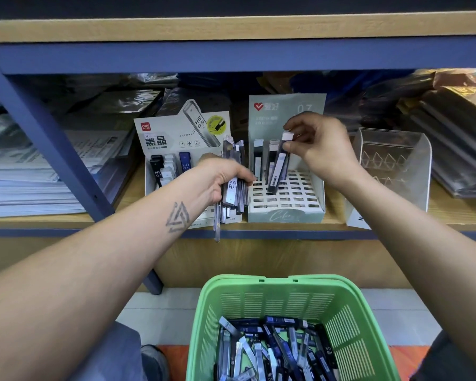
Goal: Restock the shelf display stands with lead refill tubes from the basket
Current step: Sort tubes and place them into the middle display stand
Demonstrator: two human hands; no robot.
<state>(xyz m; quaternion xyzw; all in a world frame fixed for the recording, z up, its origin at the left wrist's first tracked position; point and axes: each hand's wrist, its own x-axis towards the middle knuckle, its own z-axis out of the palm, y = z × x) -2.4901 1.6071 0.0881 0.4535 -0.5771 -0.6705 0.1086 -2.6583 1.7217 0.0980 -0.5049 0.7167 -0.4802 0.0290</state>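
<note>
I see the right hand point(320, 149) pinching one dark lead refill tube point(279, 163) by its white-capped top, thumb and fingers curled around it. The tube hangs tilted below the hand, its lower end at the white grid of the pale green display stand point(286, 213) on the shelf point(335, 225), just in front of a few tubes already standing there. The left hand point(217, 180) grips a bundle of tubes point(232, 185), fingers wrapped tight, in front of the white display stand point(160, 138). Below, the green basket point(291, 287) holds a loose heap of tubes.
</note>
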